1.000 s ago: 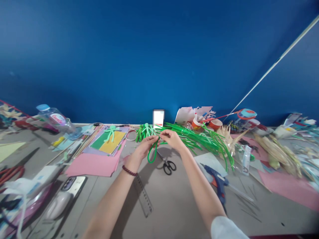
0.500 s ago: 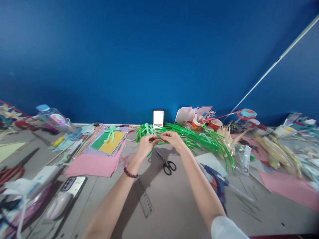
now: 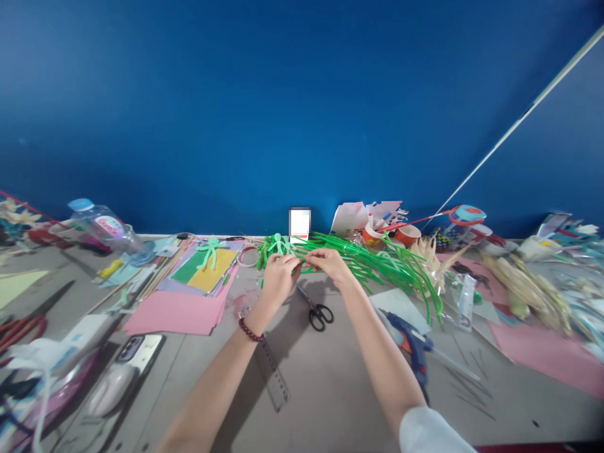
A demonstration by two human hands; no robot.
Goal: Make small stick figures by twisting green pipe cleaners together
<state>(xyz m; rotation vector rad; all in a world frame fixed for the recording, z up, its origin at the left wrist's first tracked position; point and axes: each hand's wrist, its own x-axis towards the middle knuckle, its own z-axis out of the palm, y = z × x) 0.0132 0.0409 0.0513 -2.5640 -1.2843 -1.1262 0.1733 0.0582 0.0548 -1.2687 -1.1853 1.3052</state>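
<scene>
Over the middle of the table my left hand (image 3: 282, 275) is closed, its fingertips pinching a thin green pipe cleaner (image 3: 302, 259), mostly hidden by the fingers. My right hand (image 3: 329, 263) pinches the same piece from the other side, the fingertips of both hands close together. Behind and to the right spreads a bundle of long green pipe cleaners (image 3: 377, 258). Just beyond my left hand are several bent light-green pieces (image 3: 277, 242). Black-handled scissors (image 3: 319, 316) lie below the hands, their blade tips partly covered by my left hand. A clear ruler (image 3: 274, 380) lies under my left forearm.
A glue gun (image 3: 413, 343) lies by my right forearm. Pink paper sheets (image 3: 174, 313) and a phone (image 3: 146, 352) are on the left. A lit phone screen (image 3: 299, 225) stands against the blue wall (image 3: 302, 113). Paper cups (image 3: 408, 235) and corn husks (image 3: 533, 289) sit right.
My left hand has turned, its back now more toward me and its fingers curled over. The green end that hung below it has swung left. My right hand has barely moved.
</scene>
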